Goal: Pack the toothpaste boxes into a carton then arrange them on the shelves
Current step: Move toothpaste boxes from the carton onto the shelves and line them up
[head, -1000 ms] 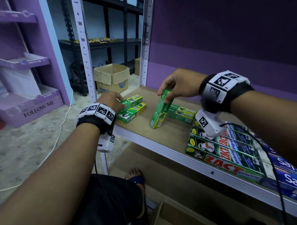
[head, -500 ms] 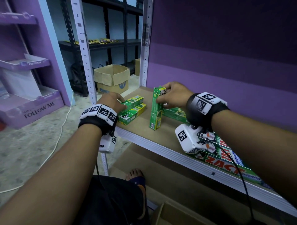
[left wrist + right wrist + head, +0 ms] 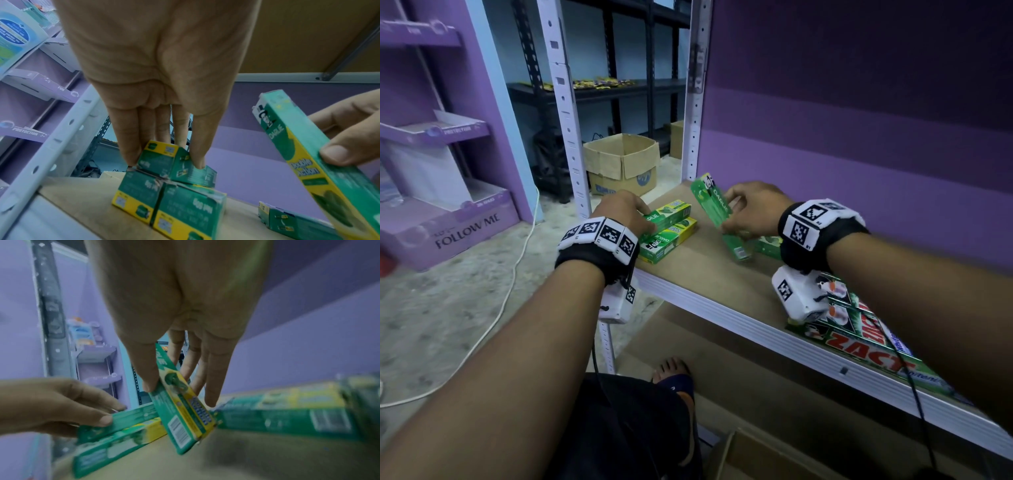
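Green Darlie toothpaste boxes lie on the brown shelf board [image 3: 722,294]. At its left end is a small stack [image 3: 671,231]; my left hand [image 3: 626,212] pinches the stack's top box [image 3: 176,162] between thumb and fingers [image 3: 129,155]. My right hand [image 3: 743,212] holds another green box [image 3: 717,212] tilted, its top leaning left and its lower end close to the board. In the right wrist view that box [image 3: 180,407] sits between thumb and fingers of the right hand [image 3: 179,392]. More green boxes [image 3: 767,245] lie flat behind the right wrist.
Zact boxes [image 3: 859,335] lie along the shelf's front edge at the right. An open carton [image 3: 621,164] stands on the floor behind the white upright [image 3: 566,137]. Another carton [image 3: 756,459] sits below the shelf. A purple display stand [image 3: 448,219] and a white cable [image 3: 510,291] are at the left.
The right hand stood its box upright, then tipped it so the top leans left. The left hand has stayed on the stack.
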{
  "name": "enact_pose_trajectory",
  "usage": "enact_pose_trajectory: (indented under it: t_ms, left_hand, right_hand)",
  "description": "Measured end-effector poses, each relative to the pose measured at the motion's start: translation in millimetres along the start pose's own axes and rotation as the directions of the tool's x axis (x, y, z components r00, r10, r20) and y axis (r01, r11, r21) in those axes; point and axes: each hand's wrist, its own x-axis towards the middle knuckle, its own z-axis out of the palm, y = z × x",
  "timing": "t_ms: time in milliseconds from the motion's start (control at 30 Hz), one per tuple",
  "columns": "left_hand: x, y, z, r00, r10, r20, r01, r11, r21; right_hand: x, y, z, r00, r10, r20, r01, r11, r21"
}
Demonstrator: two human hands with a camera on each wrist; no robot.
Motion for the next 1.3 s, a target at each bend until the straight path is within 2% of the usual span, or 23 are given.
enact_pose_trajectory:
  t_ms: [67,167,400,600,900,1000,1133,1300]
  left_hand:
    - [1.2,1.0,0.2,1.000,-0.002,0.001,0.002,1.000,0.000]
    - [2.1,2.7,-0.2,1.000,-0.010,0.004,0.010,1.000,0.005]
    - [2.6,6.5,-0.7,1.000,-0.002,0.013,0.002,1.000,0.008]
    - [2.4,8.6,-1.2,1.000,0.011,-0.009,-0.011,1.000,0.003]
    - [1.7,10.5,-0.2,1.000,0.018,-0.006,-0.018,1.000,0.006]
    - [0.4,11.5,-0.8,1.000,0.025,-0.006,-0.025,1.000,0.006]
    - [-1.1,13.6,-1.8,0.999,0.042,0.005,-0.042,0.999,0.005]
    - [-1.8,14.5,-0.8,0.998,0.063,0.000,-0.063,0.997,-0.040]
  right_hand:
    - [3.7,3.8,-10.1,0.999,-0.001,0.035,0.007,0.981,-0.195]
    - [8.1,10.1,-14.3,0.994,0.053,0.093,-0.016,0.932,-0.363]
    - [18.9,23.1,-1.8,0.977,0.113,0.183,0.007,0.835,-0.550]
    - [31.9,26.0,12.5,0.952,0.167,0.257,0.026,0.791,-0.611]
    - [43.5,30.9,16.3,0.934,0.221,0.282,0.015,0.762,-0.647]
    - [40.9,40.1,17.4,0.971,0.166,0.172,-0.017,0.765,-0.644]
    - [39.1,44.0,17.6,0.977,0.186,0.104,-0.090,0.803,-0.589]
    - [47.3,44.2,9.8,0.933,0.282,0.222,-0.088,0.781,-0.619]
